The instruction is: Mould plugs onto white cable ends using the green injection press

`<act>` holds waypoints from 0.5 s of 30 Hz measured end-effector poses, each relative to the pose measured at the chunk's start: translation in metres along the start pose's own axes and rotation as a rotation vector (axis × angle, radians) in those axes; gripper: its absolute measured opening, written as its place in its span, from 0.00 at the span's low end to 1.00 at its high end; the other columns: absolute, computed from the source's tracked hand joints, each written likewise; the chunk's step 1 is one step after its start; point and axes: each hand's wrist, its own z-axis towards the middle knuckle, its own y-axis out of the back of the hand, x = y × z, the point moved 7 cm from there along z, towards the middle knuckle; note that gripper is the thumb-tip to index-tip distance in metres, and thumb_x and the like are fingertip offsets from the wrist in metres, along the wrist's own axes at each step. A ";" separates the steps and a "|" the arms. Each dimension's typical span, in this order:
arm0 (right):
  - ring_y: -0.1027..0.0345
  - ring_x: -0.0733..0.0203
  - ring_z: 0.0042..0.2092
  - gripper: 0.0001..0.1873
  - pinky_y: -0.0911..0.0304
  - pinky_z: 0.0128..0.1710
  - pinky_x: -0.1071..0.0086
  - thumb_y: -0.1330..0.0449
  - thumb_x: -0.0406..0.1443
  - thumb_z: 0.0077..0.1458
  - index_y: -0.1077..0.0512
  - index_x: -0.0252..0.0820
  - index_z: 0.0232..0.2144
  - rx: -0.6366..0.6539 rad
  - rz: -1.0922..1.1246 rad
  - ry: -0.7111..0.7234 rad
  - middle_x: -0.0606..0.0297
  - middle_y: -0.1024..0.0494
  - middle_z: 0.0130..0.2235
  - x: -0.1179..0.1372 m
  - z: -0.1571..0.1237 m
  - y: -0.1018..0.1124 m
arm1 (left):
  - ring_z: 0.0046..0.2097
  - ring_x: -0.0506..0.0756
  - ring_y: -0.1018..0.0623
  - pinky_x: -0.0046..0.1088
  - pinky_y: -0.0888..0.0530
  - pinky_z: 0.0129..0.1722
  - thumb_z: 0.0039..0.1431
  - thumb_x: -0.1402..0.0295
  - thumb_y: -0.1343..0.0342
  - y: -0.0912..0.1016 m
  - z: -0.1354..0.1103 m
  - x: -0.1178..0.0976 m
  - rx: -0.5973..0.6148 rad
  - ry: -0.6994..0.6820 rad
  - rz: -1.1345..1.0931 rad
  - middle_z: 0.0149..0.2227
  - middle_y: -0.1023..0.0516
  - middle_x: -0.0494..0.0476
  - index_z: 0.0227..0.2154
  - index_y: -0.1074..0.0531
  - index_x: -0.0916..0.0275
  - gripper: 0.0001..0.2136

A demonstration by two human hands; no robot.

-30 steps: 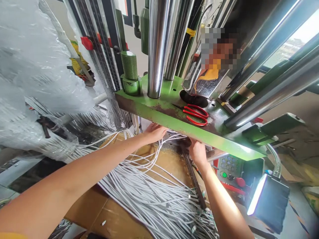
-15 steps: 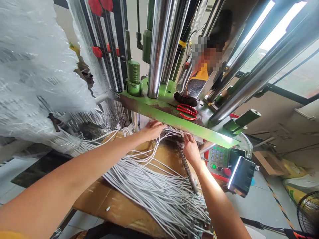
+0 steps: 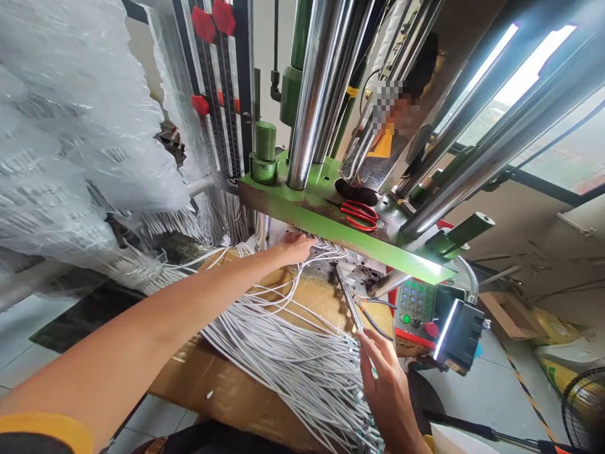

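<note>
My left hand [image 3: 293, 247] reaches under the green machine plate [image 3: 331, 228], its fingers curled on the ends of white cables [image 3: 326, 253] at the mould; what exactly it grips is hidden. My right hand [image 3: 384, 378] hovers low at the near end of the big bundle of white cables [image 3: 293, 359], fingers spread and touching the cable ends. The bundle lies fanned over a brown cardboard sheet [image 3: 222, 384].
Red-handled scissors [image 3: 360, 214] lie on the green plate beside chrome columns [image 3: 312, 94]. A control panel with green and red buttons [image 3: 416, 315] and a lit lamp [image 3: 460, 331] stand at the right. Plastic-wrapped cable bundles [image 3: 70, 145] hang at the left. A fan [image 3: 583, 403] sits at the far right.
My right hand has pulled back from under the green plate and come down to the near cable ends. My left hand stays at the mould. The view has shifted slightly right.
</note>
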 end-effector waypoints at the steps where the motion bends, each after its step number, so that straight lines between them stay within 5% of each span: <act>1: 0.31 0.53 0.53 0.18 0.29 0.49 0.59 0.49 0.34 0.62 0.30 0.47 0.53 -0.018 -0.002 -0.002 0.55 0.27 0.52 -0.001 -0.008 0.002 | 0.39 0.62 0.21 0.35 0.30 0.39 0.55 0.76 0.50 0.000 0.002 -0.002 0.012 -0.010 0.011 0.37 0.19 0.64 0.50 0.29 0.59 0.19; 6: 0.28 0.52 0.52 0.18 0.28 0.48 0.57 0.47 0.33 0.61 0.29 0.49 0.52 -0.101 -0.009 -0.003 0.56 0.25 0.51 0.004 -0.031 0.014 | 0.43 0.63 0.23 0.40 0.33 0.46 0.54 0.77 0.49 0.000 0.005 -0.008 0.046 -0.023 0.041 0.40 0.21 0.67 0.48 0.28 0.62 0.18; 10: 0.29 0.50 0.53 0.18 0.28 0.49 0.56 0.47 0.35 0.60 0.29 0.52 0.52 -0.126 0.023 -0.061 0.58 0.26 0.53 -0.002 -0.047 0.028 | 0.44 0.65 0.23 0.42 0.33 0.46 0.56 0.74 0.50 0.011 -0.008 -0.010 0.026 0.020 0.027 0.42 0.21 0.69 0.57 0.34 0.59 0.24; 13: 0.30 0.47 0.54 0.17 0.29 0.50 0.52 0.46 0.39 0.59 0.29 0.54 0.51 -0.158 0.081 -0.253 0.59 0.27 0.54 -0.036 -0.079 0.042 | 0.42 0.63 0.22 0.39 0.32 0.43 0.62 0.68 0.54 0.031 -0.054 -0.012 -0.034 0.049 -0.018 0.41 0.20 0.67 0.65 0.48 0.59 0.28; 15: 0.29 0.44 0.53 0.16 0.29 0.49 0.49 0.45 0.43 0.58 0.28 0.55 0.48 -0.244 0.132 -0.466 0.58 0.25 0.52 -0.068 -0.113 0.055 | 0.39 0.58 0.22 0.32 0.31 0.41 0.63 0.62 0.55 0.041 -0.108 -0.013 -0.064 0.013 -0.211 0.41 0.20 0.61 0.66 0.49 0.57 0.28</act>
